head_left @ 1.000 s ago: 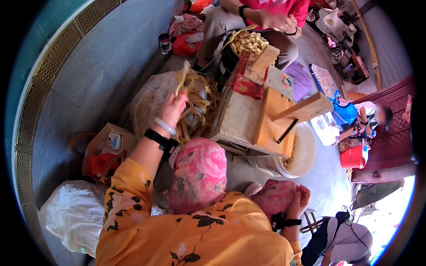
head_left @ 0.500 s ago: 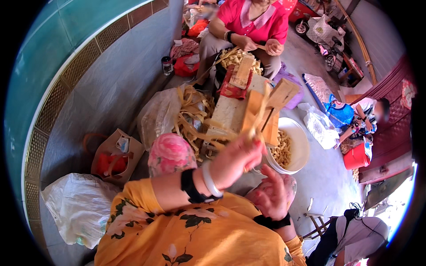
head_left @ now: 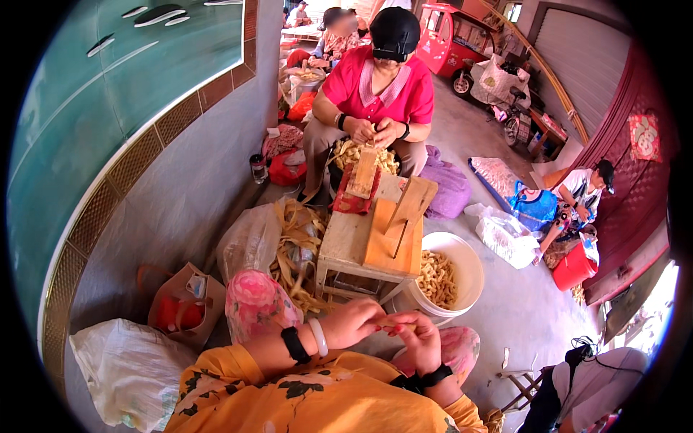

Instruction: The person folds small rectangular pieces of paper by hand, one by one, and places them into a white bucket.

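My left hand [head_left: 349, 322] and my right hand [head_left: 420, 342] meet in front of my lap, fingers closed in a pinch. Between the fingertips is a small tan piece of folded or rolled strip [head_left: 396, 325]; the fingers partly cover it. Just beyond stands a low worn table [head_left: 339, 242]. It carries a wooden block [head_left: 382, 249] with a hinged wooden lever [head_left: 414, 206] raised at a slant. Long tan strips [head_left: 296, 231] lie heaped to the table's left. On its right, a white bucket [head_left: 473, 278] holds many short tan rolled pieces [head_left: 435, 278].
Across the table a person in a pink shirt [head_left: 382, 86] works tan material over a filled container. White plastic sacks [head_left: 130, 368] and a cardboard bag [head_left: 184, 299] stand at my left. A purple sack [head_left: 442, 184], red bucket [head_left: 574, 267] and other seated people are around.
My left hand has come down from above the table, where it held a long tan strip, to meet my right hand. The view has tilted up, showing more of the person opposite.
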A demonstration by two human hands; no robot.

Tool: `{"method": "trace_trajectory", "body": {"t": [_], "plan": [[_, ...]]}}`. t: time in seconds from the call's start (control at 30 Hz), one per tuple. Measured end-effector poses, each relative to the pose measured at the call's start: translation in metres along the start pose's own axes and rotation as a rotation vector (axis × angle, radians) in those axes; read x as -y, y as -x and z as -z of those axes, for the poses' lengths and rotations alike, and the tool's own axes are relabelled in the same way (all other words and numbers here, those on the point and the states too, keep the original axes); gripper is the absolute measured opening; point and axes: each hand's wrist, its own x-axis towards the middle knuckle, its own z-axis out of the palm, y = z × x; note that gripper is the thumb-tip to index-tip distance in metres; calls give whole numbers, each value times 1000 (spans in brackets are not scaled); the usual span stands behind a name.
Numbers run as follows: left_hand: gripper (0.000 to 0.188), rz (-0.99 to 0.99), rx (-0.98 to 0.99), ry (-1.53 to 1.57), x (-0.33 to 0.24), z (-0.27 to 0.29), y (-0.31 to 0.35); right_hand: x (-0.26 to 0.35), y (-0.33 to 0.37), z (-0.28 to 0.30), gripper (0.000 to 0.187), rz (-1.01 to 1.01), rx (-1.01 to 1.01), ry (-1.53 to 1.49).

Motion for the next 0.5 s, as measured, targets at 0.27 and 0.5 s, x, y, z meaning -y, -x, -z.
{"method": "trace_trajectory", "body": {"t": [0.27,0.5], "plan": [[16,572,373,681,1,1,1,33,-2,6,39,790,95,1325],[20,752,399,815,30,-18,19,14,-9,27,28,669,150,1338]]}}
